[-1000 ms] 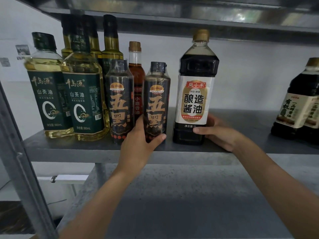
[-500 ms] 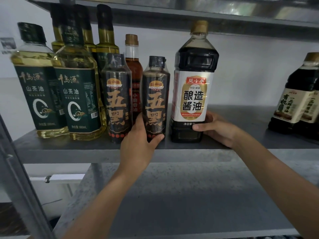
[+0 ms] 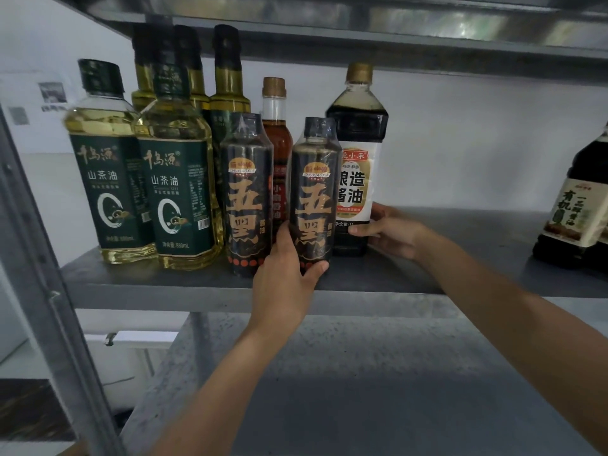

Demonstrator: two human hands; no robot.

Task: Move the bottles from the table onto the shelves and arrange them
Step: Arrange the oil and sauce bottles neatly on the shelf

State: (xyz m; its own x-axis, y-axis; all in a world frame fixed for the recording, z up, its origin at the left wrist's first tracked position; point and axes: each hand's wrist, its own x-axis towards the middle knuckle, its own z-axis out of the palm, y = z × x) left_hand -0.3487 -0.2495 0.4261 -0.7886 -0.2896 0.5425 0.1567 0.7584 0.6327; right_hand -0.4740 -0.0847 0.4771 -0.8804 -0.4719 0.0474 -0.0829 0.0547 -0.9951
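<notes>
Fingers grip "CHUXIAOXIA" bottle beside "酿造酱油" bottle.

We log two oil bottles — pale yellow, dark green labels with a white ring. Two black shrink-wrapped bottles carry gold characters (red dots along the left one's base). The tall soy bottle is near-black, label white and gold, cap tan. Shelf — flat grey.
</notes>
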